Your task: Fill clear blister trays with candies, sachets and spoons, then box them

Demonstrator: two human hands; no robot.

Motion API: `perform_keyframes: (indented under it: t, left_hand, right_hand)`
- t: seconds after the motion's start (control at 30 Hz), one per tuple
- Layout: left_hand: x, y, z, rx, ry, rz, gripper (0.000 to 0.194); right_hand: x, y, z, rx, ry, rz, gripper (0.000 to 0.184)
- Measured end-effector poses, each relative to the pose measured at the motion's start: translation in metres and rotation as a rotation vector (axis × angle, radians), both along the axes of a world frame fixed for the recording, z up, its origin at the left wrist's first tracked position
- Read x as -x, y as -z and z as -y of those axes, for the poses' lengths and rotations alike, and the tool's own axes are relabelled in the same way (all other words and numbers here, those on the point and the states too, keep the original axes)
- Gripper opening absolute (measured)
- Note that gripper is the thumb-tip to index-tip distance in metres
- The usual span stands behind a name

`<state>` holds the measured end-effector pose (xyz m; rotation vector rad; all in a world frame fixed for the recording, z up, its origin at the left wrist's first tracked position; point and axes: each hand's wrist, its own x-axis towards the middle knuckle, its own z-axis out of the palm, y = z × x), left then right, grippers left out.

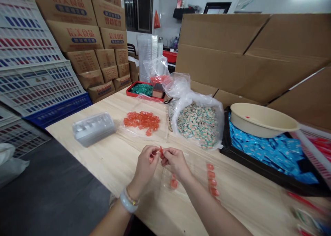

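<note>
Both hands meet over the wooden table (121,160). My left hand (147,163) and my right hand (175,161) pinch small orange wrapped candies (160,151) between their fingertips. Under my right hand lies a clear plastic tray (191,181) with an orange candy (173,183) in one slot and a row of several orange candies (212,182) along its right side. A pile of loose orange candies (141,120) lies on clear plastic further back.
A stack of clear trays (93,128) lies to the left. An open bag of striped candies (198,124), a red tray of green candies (141,89), a black tray of blue packets (269,153) with a beige basin (261,120), cardboard sheets (248,53), boxes and crates surround the table.
</note>
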<state>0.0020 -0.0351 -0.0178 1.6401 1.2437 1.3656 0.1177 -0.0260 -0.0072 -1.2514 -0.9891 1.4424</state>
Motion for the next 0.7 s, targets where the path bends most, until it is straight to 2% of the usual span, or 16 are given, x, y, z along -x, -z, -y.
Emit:
perform_keyframes:
  t: [0.1,0.23,0.3,0.43,0.57,0.7]
  left_hand:
    - [0.006,-0.007,0.004,-0.002,0.112,-0.026,0.013]
    - [0.011,-0.010,0.006,0.165,0.201,0.121,0.008]
    - [0.013,-0.010,0.008,0.178,0.201,0.162,0.009]
    - [0.016,-0.015,0.012,0.025,0.132,0.015,0.008]
    - [0.019,-0.023,0.020,-0.145,0.189,-0.167,0.008]
    - [0.020,-0.019,0.026,-0.250,0.181,-0.263,0.007]
  right_hand:
    - [-0.003,-0.007,0.007,0.004,-0.022,0.009,0.016]
    - [-0.006,-0.020,0.014,-0.006,-0.061,0.034,0.014]
    - [-0.007,-0.025,0.016,-0.017,-0.094,0.049,0.014]
    - [-0.006,-0.034,0.022,-0.035,-0.161,0.117,0.011]
    - [-0.005,-0.039,0.031,-0.018,-0.189,0.153,0.013]
    - [-0.003,-0.040,0.039,0.015,-0.170,0.136,0.012]
